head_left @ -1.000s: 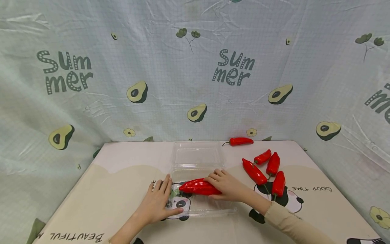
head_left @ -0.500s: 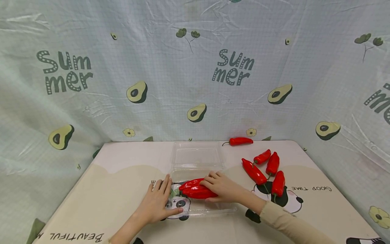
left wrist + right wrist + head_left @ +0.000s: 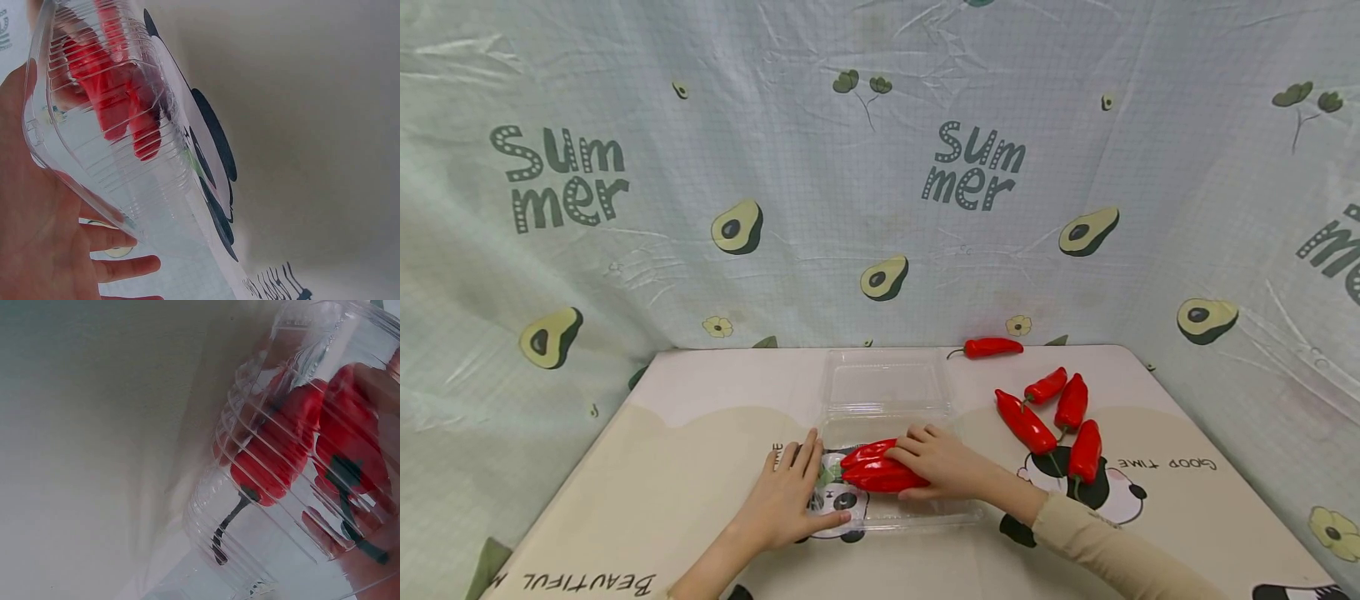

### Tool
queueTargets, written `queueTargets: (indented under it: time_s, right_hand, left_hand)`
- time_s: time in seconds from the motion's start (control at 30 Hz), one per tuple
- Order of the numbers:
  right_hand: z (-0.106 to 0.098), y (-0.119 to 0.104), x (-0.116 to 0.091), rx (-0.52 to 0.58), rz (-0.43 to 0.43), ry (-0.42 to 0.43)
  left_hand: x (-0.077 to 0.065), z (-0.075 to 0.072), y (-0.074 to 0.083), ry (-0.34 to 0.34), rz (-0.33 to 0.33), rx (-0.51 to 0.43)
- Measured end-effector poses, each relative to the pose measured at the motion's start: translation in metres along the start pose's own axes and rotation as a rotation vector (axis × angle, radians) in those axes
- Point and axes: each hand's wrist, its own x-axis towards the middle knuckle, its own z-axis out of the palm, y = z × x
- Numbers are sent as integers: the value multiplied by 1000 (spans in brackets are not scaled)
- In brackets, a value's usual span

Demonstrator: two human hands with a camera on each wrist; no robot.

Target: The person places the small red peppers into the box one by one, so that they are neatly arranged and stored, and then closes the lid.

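Note:
A clear plastic clamshell box point(image 3: 925, 518) lies with its lid point(image 3: 887, 383) folded back on the table. Inside its base are red chili peppers point(image 3: 880, 477), side by side with tips to the left. My right hand point(image 3: 943, 462) reaches into the box and grips one pepper from above near its stem end, palm hiding that end in the head view. Through the ribbed wall, the right wrist view shows a pepper point(image 3: 269, 462) and its dark green stem. My left hand point(image 3: 786, 496) rests along the box's left edge, fingers straight and spread, thumb at the near left corner.
Several more red peppers point(image 3: 1025, 422) with green stems lie on the table to the right. Another pepper point(image 3: 992, 347) lies at the back edge by the hanging curtain point(image 3: 805, 167). The tablecloth point(image 3: 700, 467) carries panda prints and lettering.
My right hand has shifted slightly left and toward me with the pepper it grips, and another pepper behind it has come into sight. My left hand has stayed in place.

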Motion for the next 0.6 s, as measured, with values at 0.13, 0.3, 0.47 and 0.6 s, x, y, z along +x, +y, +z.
queueTargets:
  time_s: [0.13,0.3,0.47,0.6]
  right_hand:
    - [2,0,1,-5,-14,10]
    - [7,0,3,-13,-29,30]
    - [6,-2,4,8,-8,-1]
    - [5,-3,6,26,13,-31]
  left_hand:
    - [0,1,0,-8,-3,0]
    - [0,0,0,-13,-2,-4]
    - [0,1,-1,-18,-3,6]
    - [1,1,-1,-18,-4,2]
